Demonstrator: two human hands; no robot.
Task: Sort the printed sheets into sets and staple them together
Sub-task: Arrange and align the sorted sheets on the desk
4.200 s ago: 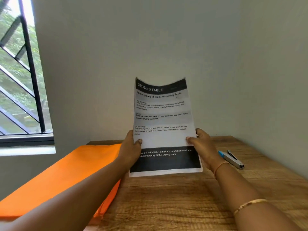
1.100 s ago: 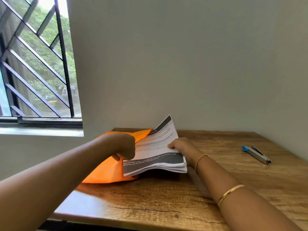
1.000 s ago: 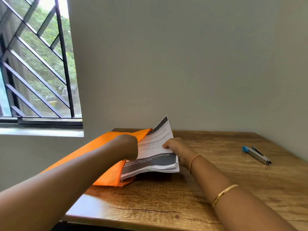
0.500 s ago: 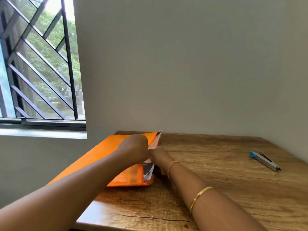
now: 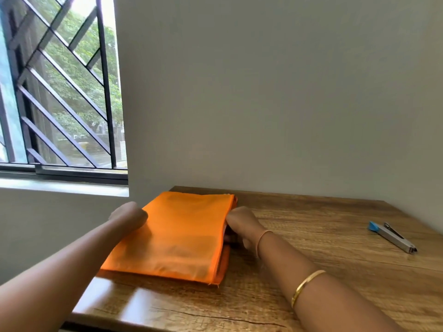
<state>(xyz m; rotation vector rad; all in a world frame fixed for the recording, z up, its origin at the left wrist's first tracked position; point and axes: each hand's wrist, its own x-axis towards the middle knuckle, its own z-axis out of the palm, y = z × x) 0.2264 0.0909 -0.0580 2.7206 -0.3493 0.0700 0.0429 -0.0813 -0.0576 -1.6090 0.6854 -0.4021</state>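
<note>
An orange cloth bag [image 5: 177, 236] lies flat on the wooden table [image 5: 311, 271]. The printed sheets [image 5: 224, 233] are inside it; only a thin white sliver shows at its open right side. My right hand [image 5: 242, 226] is at that opening, its fingers curled into the bag around the sheets' edge. My left hand [image 5: 128, 214] grips the bag's far left edge, with its fingers hidden behind the knuckles. A silver stapler [image 5: 393, 237] with a blue end lies on the table far to the right, apart from both hands.
The table stands in a corner, with a grey wall [image 5: 275, 104] behind it and on the right. A barred window [image 5: 60, 92] and its sill are at the left. The table's front edge [image 5: 167, 324] is near me.
The sheets, held upright earlier, were lowered and slid leftward into the orange bag until almost hidden. My left hand moved from the bag's opening to its left edge, and the bag now lies flat.
</note>
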